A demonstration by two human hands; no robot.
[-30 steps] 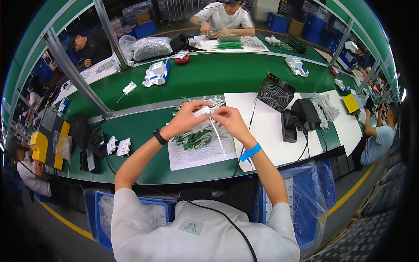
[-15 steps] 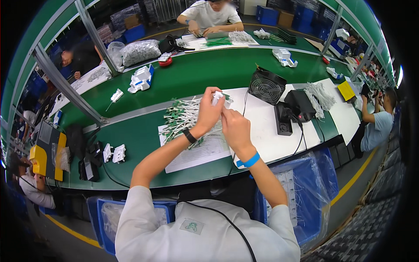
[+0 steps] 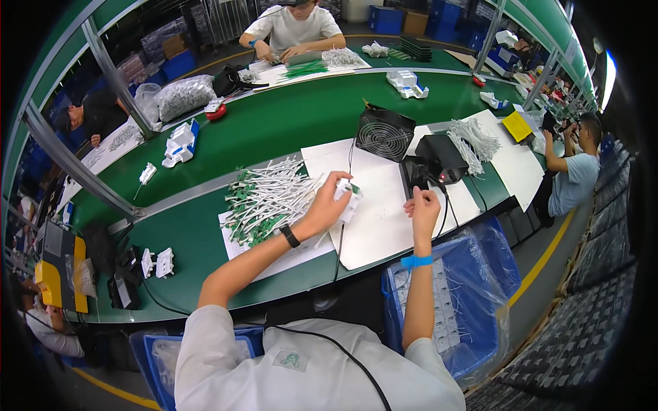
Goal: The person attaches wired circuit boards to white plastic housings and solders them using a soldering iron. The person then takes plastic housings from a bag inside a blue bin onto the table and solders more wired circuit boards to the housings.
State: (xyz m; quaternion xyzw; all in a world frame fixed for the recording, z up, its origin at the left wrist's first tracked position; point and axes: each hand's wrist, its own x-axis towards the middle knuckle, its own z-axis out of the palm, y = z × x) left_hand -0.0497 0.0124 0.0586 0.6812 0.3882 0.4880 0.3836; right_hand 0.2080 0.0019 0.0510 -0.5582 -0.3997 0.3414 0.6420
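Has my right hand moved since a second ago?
Yes: the right hand moved rightward, from left of the black fan to right of it.

Reference point: the black fan (image 3: 386,134), with its square frame and round wire guard. All positions as I see them from the near side. Behind the fan, a green surface (image 3: 288,113) runs crosswise. Beyond it: one co-worker (image 3: 295,29) in a white shirt, head bent; farther back, blue crates (image 3: 385,19) and a brown carton (image 3: 415,23). Left rear of the fan: a bulky clear bag (image 3: 186,98) of small pale parts, a red round item (image 3: 216,113) just beside it. Far left: a yellow-and-black case (image 3: 58,267). Right, well apart: a yellow-faced box (image 3: 519,127); farther right, a second co-worker (image 3: 582,164) in light blue.
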